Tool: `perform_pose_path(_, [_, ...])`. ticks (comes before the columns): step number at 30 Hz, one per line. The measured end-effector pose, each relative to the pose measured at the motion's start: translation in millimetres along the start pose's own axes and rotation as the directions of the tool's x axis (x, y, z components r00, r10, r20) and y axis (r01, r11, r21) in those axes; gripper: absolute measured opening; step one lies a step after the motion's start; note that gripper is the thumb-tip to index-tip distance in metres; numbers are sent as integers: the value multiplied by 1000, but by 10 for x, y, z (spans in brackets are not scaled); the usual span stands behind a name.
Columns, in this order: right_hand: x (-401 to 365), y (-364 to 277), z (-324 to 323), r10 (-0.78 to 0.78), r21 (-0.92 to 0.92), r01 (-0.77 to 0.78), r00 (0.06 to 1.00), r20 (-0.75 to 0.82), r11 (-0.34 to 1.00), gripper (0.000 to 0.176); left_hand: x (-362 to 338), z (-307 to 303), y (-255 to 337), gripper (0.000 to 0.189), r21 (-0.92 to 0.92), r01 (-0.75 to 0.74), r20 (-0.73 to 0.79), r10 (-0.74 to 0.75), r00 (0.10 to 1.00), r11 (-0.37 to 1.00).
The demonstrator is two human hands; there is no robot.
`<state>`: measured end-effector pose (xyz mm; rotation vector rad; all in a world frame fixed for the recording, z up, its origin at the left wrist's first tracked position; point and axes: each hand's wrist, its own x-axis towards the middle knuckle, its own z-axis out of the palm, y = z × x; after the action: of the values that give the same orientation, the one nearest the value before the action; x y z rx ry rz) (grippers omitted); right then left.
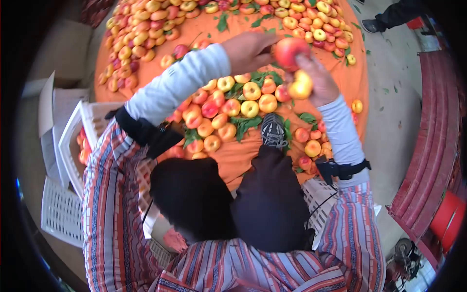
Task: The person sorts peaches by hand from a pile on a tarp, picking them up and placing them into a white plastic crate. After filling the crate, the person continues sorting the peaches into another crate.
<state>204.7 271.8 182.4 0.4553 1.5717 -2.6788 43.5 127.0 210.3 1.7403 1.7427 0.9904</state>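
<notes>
My left hand (249, 52) reaches across from the left, its fingertips meeting the edge of a red peach (289, 50). They are partly hidden behind the fruit and somewhat blurred. My right hand (318, 80) has its fingers against the same red peach and also holds a yellow peach (300, 85) lower in its grip. Below both hands, a pile of flat-shaped yellow and red peaches (250, 108) with green leaves lies on an orange cloth (233, 163).
Large peach heaps (141, 39) cover the cloth's far side. My shoe (273, 130) is on the cloth. White plastic crates (63, 209) stand at left. At right are dark red metal beams (428, 131), a red bucket (448, 221) and another person's shoe (373, 26).
</notes>
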Motion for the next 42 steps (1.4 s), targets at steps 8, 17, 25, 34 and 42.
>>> perform_pose_path(8, [-1360, -435, 321, -159, -569, 140, 987, 17, 811, 38, -44, 332, 1009, 20, 243, -25, 219, -30, 975, 970])
perform_pose_path(17, [-4190, -101, -578, 325, -476, -566, 805, -497, 674, 42, -1541, -461, -27, 39, 359, 441, 182, -526, 831, 822])
perform_pose_path(25, [-5472, 1005, -1276, 568, -543, -839, 429, -702, -37, 28, -3233, 439, -674, 32, -215, 671, 62, -676, 734, 709])
perform_pose_path(34, [-2783, -300, -843, 120, -804, -517, 854, -506, 293, 25, -2896, 334, -440, 37, -436, 760, 28, -837, 546, 482])
perform_pose_path(42, [370, 625, -2164, 178, -875, -454, 887, -426, 169, 49, -1949, 214, -993, 38, -399, 738, 200, -733, 650, 545])
